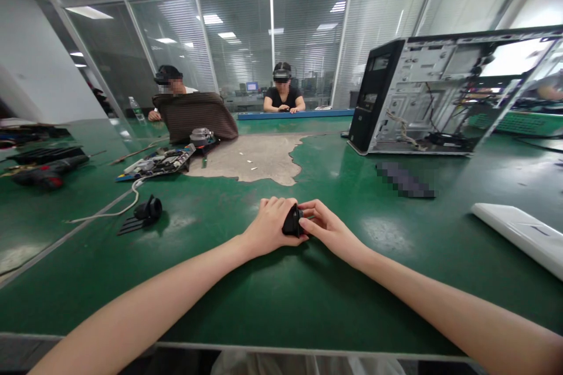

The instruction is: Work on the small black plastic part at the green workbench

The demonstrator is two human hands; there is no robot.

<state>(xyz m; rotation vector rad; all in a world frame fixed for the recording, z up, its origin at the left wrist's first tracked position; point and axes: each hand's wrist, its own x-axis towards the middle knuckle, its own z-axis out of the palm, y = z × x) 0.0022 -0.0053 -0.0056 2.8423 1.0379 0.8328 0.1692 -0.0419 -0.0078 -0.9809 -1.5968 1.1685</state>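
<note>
A small black plastic part (291, 222) is held between both hands just above the green table. My left hand (270, 224) wraps round its left side, with the back of the hand towards me. From the other side, the thumb and fingers of my right hand (323, 222) pinch the part's right edge. What kind of part it is cannot be made out, and the fingers hide much of it. Off to the left, a black round plastic piece with prongs (147, 211) lies on the table, apart from my hands.
A circuit board (162, 161) and a brown chair back (193, 117) stand at the left, a power drill (50, 173) farther left. An opened computer case (396, 99) is at the right, near a blurred dark object (407, 181) and a white panel (523, 234). Two people sit opposite.
</note>
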